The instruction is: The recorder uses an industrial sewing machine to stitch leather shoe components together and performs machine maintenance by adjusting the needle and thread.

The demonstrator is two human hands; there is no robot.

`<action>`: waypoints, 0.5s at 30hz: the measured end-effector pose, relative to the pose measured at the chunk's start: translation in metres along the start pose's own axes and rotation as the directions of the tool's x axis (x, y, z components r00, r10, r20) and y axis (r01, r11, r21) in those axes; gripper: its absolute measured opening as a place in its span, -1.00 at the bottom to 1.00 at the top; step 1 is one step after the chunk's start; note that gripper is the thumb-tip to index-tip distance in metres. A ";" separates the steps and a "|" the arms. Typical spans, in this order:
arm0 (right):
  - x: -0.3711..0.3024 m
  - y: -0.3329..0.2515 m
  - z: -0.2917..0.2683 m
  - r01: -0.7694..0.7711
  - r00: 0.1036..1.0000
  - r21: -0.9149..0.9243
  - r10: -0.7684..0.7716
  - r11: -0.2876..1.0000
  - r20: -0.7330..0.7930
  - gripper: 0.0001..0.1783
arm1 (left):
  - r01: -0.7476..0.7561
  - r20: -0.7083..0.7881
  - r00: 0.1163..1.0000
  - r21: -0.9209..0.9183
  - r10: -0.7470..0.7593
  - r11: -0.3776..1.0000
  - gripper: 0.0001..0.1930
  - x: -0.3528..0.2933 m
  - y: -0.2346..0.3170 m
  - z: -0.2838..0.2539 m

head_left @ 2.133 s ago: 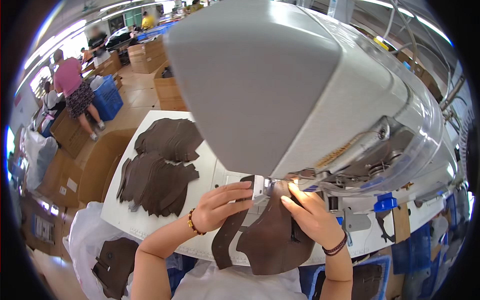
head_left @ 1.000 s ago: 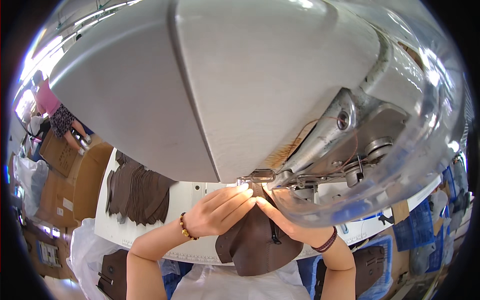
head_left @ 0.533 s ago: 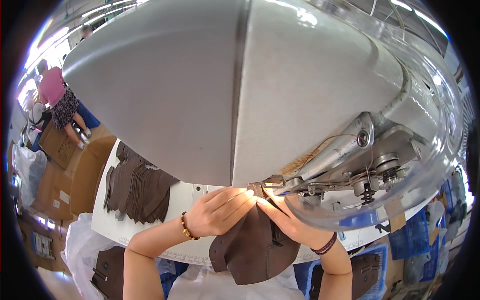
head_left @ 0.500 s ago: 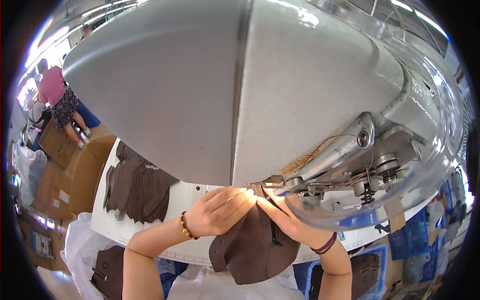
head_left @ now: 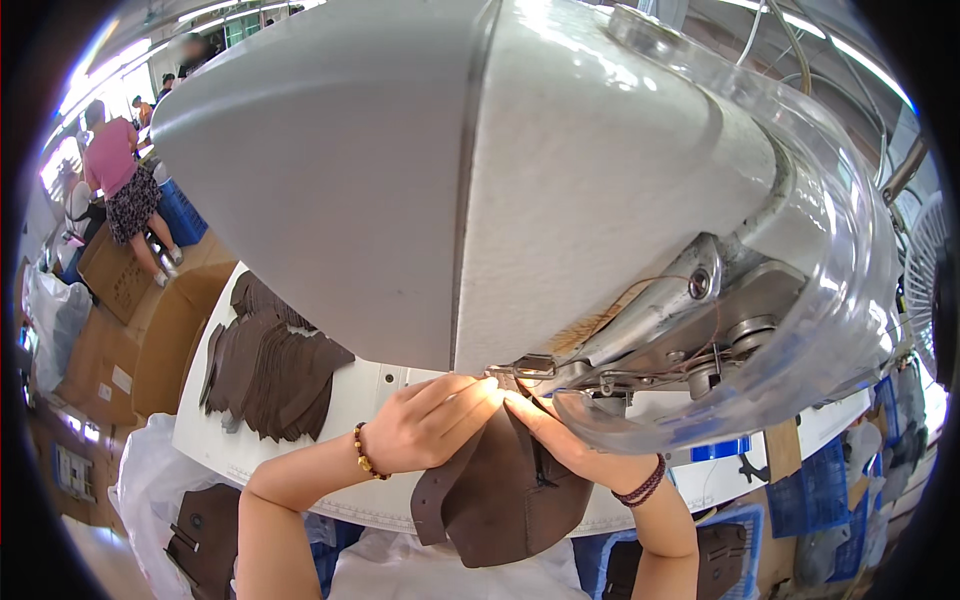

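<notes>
Both of my hands hold a dark brown shoe upper piece (head_left: 505,505), which looks like leather and hangs over the table's front edge. My left hand (head_left: 430,420) pinches its top edge from the left, with fingers bent and pressed together. From the other side, my right hand (head_left: 555,432) grips it with the thumb near the left fingertips. The fingertips meet just below the needle area of a large white sewing machine (head_left: 600,200). Parts of the right fingers are hidden behind the piece and the machine's clear guard (head_left: 640,430). A dark strap or thread end lies on the piece.
A fanned stack of brown pieces (head_left: 270,375) lies on the white table (head_left: 390,500) to the left. More pieces sit below, in a plastic-lined container (head_left: 150,460) and a blue crate (head_left: 755,520). A person (head_left: 120,170) stands beyond cardboard boxes (head_left: 185,330) at far left.
The view has shifted slightly, so the machine and table sit a little differently in it. My hands keep the same hold on the piece by the needle area.
</notes>
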State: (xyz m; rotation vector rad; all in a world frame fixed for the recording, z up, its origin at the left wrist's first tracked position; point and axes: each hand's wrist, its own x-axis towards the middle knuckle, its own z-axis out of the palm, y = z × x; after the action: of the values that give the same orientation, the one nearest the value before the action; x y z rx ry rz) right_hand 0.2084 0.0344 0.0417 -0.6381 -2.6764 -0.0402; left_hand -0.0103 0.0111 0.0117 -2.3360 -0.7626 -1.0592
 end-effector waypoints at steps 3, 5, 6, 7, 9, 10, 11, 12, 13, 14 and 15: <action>-0.001 0.004 -0.001 0.053 0.999 -0.013 -0.053 0.998 0.004 -0.53 | 0.004 0.008 1.000 -0.018 -0.004 1.000 -0.68 -0.001 0.000 0.000; -0.002 0.007 0.000 0.090 0.996 -0.051 -0.089 0.995 0.020 -0.53 | 0.004 0.002 1.000 0.005 -0.004 1.000 -0.68 -0.002 0.000 0.000; -0.004 0.007 0.000 0.104 0.991 -0.164 -0.088 0.981 0.106 -0.52 | 0.007 0.000 1.000 0.006 -0.007 1.000 -0.68 -0.002 0.000 0.000; -0.004 0.008 0.001 0.128 0.979 -0.273 -0.077 0.953 0.191 -0.51 | 0.003 0.002 1.000 0.002 -0.003 1.000 -0.68 -0.002 0.000 0.000; -0.003 0.010 0.007 0.291 0.949 -0.572 -0.153 0.767 0.276 -0.49 | 0.000 0.005 1.000 0.003 0.000 1.000 -0.68 -0.001 -0.001 -0.001; -0.004 0.011 0.009 0.357 0.930 -0.690 -0.171 0.629 0.325 -0.48 | 0.000 0.007 1.000 -0.003 0.000 1.000 -0.68 -0.001 -0.001 -0.002; -0.004 0.011 0.011 0.417 0.909 -0.779 -0.189 0.469 0.373 -0.47 | -0.001 0.011 1.000 -0.009 0.001 1.000 -0.68 0.000 -0.001 -0.003; -0.006 0.011 0.012 0.227 0.965 -0.544 -0.110 0.808 0.239 -0.46 | -0.002 0.013 1.000 -0.007 0.002 1.000 -0.68 0.000 -0.001 -0.005; -0.007 0.012 0.013 0.006 0.989 -0.189 0.022 0.982 0.145 -0.45 | 0.027 0.033 0.999 -0.045 -0.026 0.999 -0.68 0.000 -0.001 -0.007; -0.007 0.012 0.014 0.006 0.990 -0.188 0.021 0.982 0.142 -0.45 | 0.073 0.021 0.997 -0.095 -0.071 0.993 -0.68 0.001 -0.001 -0.008; -0.008 0.012 0.014 0.016 0.993 -0.173 0.005 0.985 0.120 -0.47 | 0.057 0.053 0.997 -0.083 -0.052 0.995 -0.68 0.001 -0.001 -0.008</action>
State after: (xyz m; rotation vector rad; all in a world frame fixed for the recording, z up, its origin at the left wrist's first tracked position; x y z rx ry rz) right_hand 0.2148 0.0436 0.0251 -0.7068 -2.8128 -0.2473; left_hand -0.0143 0.0070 0.0177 -2.4343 -0.8199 -1.0776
